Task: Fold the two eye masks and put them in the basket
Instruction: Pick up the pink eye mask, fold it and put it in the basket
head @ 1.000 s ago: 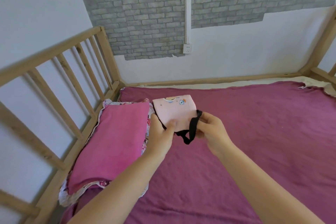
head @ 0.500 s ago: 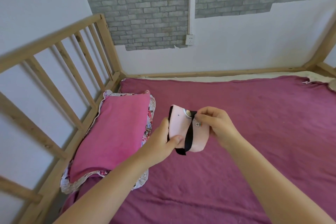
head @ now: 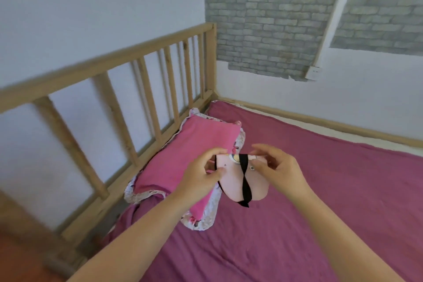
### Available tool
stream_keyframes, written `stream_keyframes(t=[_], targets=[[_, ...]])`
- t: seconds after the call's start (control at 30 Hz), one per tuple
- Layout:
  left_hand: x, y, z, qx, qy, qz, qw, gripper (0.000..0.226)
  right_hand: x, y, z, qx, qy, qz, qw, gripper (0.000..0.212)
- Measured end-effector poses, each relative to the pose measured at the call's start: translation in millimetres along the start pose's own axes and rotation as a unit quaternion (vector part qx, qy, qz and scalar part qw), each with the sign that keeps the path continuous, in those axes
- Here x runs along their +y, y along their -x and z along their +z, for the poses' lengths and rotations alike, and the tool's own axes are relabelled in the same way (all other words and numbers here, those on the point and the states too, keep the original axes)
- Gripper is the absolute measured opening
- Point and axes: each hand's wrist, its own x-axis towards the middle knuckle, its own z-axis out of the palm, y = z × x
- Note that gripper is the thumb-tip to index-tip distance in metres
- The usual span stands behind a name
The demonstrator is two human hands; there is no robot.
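A pale pink eye mask [head: 231, 181], folded in half, is held in the air above the purple bed sheet [head: 309, 201]. Its black elastic strap [head: 245, 182] is wrapped across the front and hangs below the lower edge. My left hand [head: 201, 176] pinches the mask's left side between thumb and fingers. My right hand [head: 279, 169] holds its upper right edge, with the index finger lifted. No basket and no second mask are in view.
A pink pillow [head: 183, 155] with a floral frilled border lies against the wooden slatted bed rail [head: 142, 89] on the left. A white wall and grey brick wallpaper stand behind the bed.
The mask was laid flat, then folded and wrapped with its strap. The view has swung left, and both hands with the mask now sit over the pillow's right edge.
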Motion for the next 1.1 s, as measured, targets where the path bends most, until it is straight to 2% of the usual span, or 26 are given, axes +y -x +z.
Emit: stream_keyframes(t=[0.07,0.17,0.27,0.37,0.43,0.5,0.67,0.83,0.9,1.0,1.1], targets=[[-6.9,19.3,-21.2,0.071,-0.001,-0.004,0.997,0.043,-7.6,-1.7,22.1,-0.016,-0.077,0.026,0.997,0.034],[-17.3,59.6,-49.4,0.165,-0.018,-0.027,0.986,0.048,-21.6,0.3,63.8,-0.102,-0.153,0.040,0.982,0.044],[-30.6,110.5,-76.5,0.257,-0.021,-0.079,0.963,0.042,-36.6,11.9,116.3,-0.210,-0.162,0.026,0.964,0.048],[-40.4,164.8,-103.0,0.320,-0.049,-0.148,0.935,0.034,-55.1,28.4,173.1,-0.287,-0.137,-0.015,0.948,0.035],[-46.5,198.5,-125.1,0.345,-0.128,-0.201,0.908,0.032,-72.8,39.1,209.8,-0.333,-0.116,-0.058,0.934,0.029],[-52.4,232.5,-151.5,0.358,-0.210,-0.261,0.872,0.040,-94.0,49.8,244.2,-0.360,-0.114,-0.082,0.922,0.027],[-70.3,315.7,-221.2,0.440,-0.288,-0.376,0.764,0.048,-143.2,74.8,331.2,-0.400,-0.159,-0.107,0.896,0.027],[-110.1,388.0,-293.3,0.430,-0.392,-0.450,0.677,0.049,-180.7,93.3,430.4,-0.420,-0.160,-0.110,0.886,0.026],[-132.1,411.1,-328.0,0.409,-0.409,-0.483,0.657,0.051,-194.9,100.4,478.9,-0.433,-0.152,-0.096,0.883,0.025],[-166.0,435.6,-376.0,0.323,-0.424,-0.531,0.659,0.057,-207.7,110.5,547.0,-0.450,-0.111,-0.061,0.884,0.027],[-191.6,447.2,-415.2,0.268,-0.416,-0.535,0.684,0.059,-210.0,117.7,604.4,-0.443,-0.062,-0.015,0.894,0.028]])
